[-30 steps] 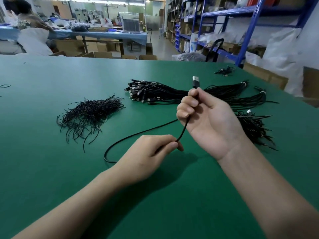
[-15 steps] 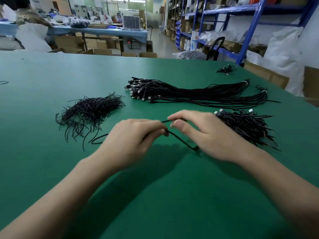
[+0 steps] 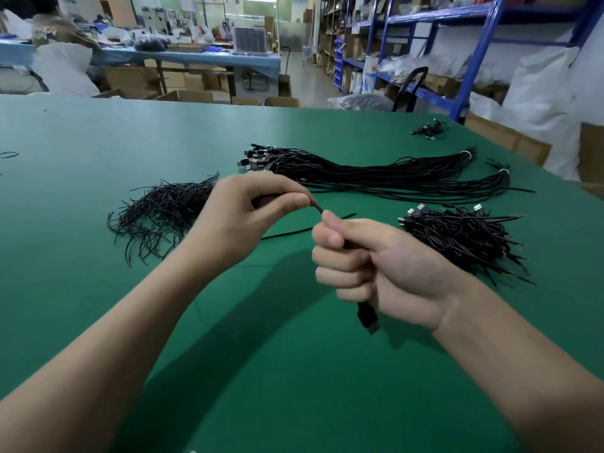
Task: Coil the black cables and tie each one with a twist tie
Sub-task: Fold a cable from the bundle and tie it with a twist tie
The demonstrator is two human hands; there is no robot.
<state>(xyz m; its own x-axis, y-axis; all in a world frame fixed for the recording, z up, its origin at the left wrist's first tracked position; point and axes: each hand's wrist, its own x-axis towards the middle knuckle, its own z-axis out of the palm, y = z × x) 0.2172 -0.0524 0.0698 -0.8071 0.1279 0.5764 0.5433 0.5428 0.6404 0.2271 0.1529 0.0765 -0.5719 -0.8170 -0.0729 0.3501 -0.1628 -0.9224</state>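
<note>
The green table (image 3: 65, 223) sits as it did, and so do the heaps on it: one long sheaf (image 3: 376, 173) of loose cables, cinched by two white bands at its far end; one heap of twist ties (image 3: 163, 207) on the left; one tangled heap of plugged cables (image 3: 457, 237) on the right; and one small cluster (image 3: 428, 129) far off. The strands in each are too many to count. What has changed is the two hands. Half a second ago both lay low, fingertips meeting on the single cable (image 3: 287, 233); now they're lifted. The right hand (image 3: 376, 266) has closed into a fist round it, its one plug (image 3: 369, 318) poking out below. The left hand (image 3: 248, 217) pinches it just beyond, the tail trailing on the table. I'd say the first turn is starting, with no tie picked up yet.
</note>
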